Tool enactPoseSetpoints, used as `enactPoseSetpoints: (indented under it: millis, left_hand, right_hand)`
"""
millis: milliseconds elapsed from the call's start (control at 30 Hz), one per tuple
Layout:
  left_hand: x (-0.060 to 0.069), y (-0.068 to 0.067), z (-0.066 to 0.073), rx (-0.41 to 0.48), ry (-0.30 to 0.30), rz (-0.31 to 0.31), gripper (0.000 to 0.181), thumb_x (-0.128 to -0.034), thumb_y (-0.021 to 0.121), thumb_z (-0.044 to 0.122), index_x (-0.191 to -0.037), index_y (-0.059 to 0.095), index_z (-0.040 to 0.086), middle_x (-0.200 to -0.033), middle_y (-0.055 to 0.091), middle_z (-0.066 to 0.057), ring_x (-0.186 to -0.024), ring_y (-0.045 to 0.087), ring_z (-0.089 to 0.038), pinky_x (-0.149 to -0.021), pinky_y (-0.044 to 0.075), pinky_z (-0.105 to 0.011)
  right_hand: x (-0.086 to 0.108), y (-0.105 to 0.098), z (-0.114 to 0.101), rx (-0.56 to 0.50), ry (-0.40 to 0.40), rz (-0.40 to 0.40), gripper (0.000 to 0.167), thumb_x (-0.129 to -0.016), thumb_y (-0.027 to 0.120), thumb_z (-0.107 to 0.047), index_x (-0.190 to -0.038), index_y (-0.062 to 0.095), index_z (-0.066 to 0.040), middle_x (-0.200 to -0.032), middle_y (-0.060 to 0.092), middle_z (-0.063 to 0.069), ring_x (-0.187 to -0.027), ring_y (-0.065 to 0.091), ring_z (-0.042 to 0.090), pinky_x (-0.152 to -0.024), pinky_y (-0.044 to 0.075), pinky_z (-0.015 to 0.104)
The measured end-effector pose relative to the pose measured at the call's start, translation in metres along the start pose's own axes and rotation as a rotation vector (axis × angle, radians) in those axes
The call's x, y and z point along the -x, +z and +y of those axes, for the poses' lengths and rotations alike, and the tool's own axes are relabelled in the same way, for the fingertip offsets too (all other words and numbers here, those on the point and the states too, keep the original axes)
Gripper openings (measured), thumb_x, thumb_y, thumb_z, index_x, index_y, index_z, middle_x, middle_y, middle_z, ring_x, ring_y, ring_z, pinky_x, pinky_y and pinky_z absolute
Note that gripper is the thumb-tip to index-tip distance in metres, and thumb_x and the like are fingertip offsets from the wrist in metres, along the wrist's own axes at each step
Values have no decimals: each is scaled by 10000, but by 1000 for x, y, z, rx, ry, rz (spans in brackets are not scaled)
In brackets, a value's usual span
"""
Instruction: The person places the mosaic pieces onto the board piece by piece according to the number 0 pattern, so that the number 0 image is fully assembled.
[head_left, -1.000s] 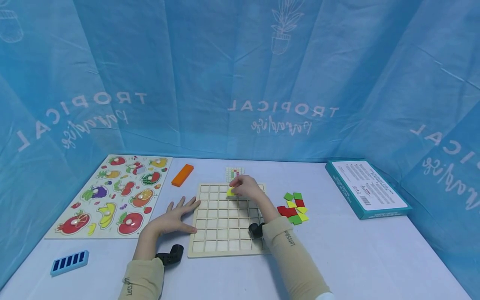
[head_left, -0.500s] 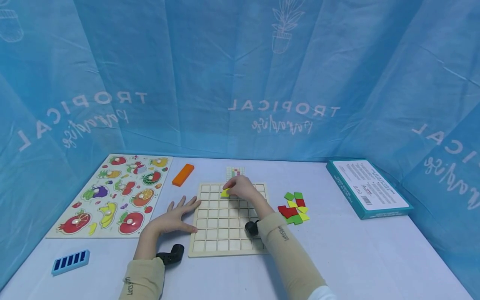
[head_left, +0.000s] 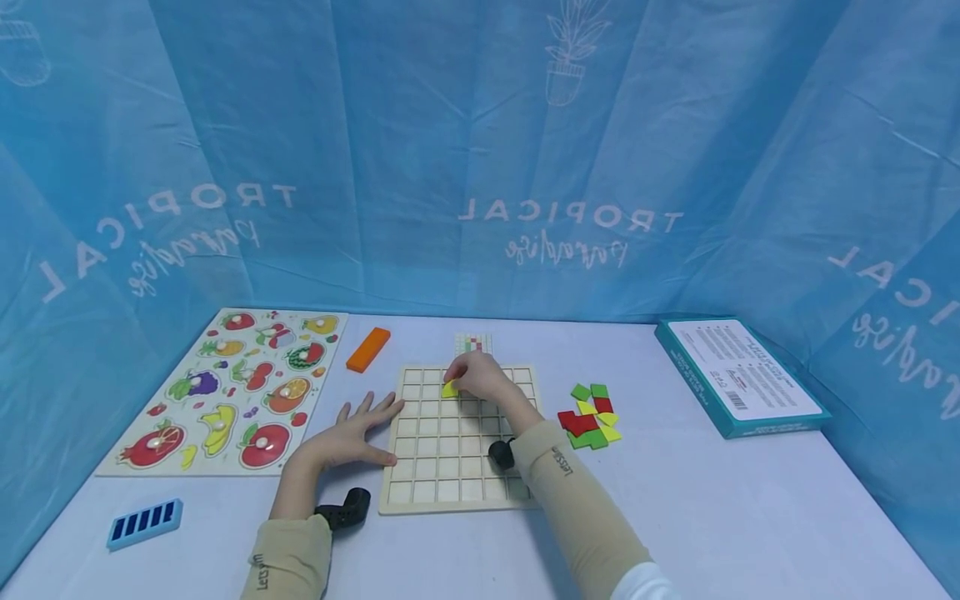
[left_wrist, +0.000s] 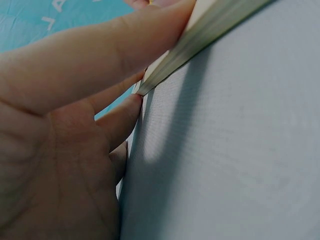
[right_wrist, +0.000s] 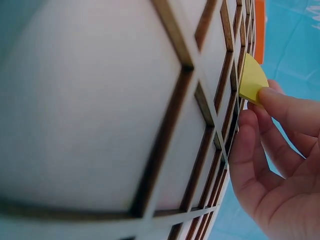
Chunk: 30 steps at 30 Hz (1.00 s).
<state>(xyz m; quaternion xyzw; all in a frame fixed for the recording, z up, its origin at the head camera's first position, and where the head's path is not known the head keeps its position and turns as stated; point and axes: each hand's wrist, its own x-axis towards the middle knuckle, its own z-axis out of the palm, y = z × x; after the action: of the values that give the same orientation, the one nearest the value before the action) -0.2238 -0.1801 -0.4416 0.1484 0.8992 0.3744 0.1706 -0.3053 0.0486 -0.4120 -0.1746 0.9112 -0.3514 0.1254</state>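
Note:
A pale wooden grid board (head_left: 424, 468) lies mid-table. My right hand (head_left: 482, 377) is over its far rows, pinching a yellow piece (head_left: 449, 389). In the right wrist view the yellow piece (right_wrist: 253, 81) has a curved edge and touches the grid, held between thumb and fingers of the right hand (right_wrist: 285, 145). My left hand (head_left: 347, 437) rests spread at the board's left edge, thumb and fingertips touching it. In the left wrist view the left hand (left_wrist: 65, 125) presses against the board's side (left_wrist: 200, 45).
Right of the board lie loose red (head_left: 582, 424), green and yellow pieces. A small pattern card (head_left: 473, 342) is behind it. Leftward are an orange block (head_left: 368, 349), a fruit puzzle (head_left: 225, 392) and a blue slotted block (head_left: 145, 524). A teal box (head_left: 738, 377) lies far right.
My right hand has moved a little to the left with the yellow piece, now lower against the grid's far rows. The left hand has stayed at the board's edge.

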Motion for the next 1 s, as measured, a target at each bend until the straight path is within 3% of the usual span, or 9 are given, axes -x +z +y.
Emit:
enactPoseSetpoints:
  millis: [333, 600, 1000]
  left_hand:
    - [-1, 0, -1, 1, 6, -2, 928, -674, 769, 321, -1439, 307, 72, -1521, 150, -192, -1383, -72, -426, -1062, -139, -592]
    - [-1, 0, -1, 10, 14, 0, 923, -675, 768, 302, -1438, 307, 64, -1520, 148, -196, -1382, -75, -426, -1064, -140, -589]
    - [1, -1, 0, 11, 30, 7, 923, -669, 772, 303, -1432, 317, 56, -1519, 152, -193, -1385, -70, -420, -1072, -135, -578]
  right_hand:
    - [1, 1, 0, 48, 10, 9, 77, -846, 627, -43, -842, 695, -79, -822, 638, 11, -716, 536, 130, -627, 453, 246]
    - [0, 2, -1, 104, 23, 17, 111, -815, 649, -12, -848, 712, -97, -851, 641, 10, -799, 557, 142, -708, 483, 284]
    - [2, 2, -3, 172, -6, -4, 107, -807, 675, -36, -882, 714, -101, -865, 646, 23, -811, 578, 160, -685, 497, 281]
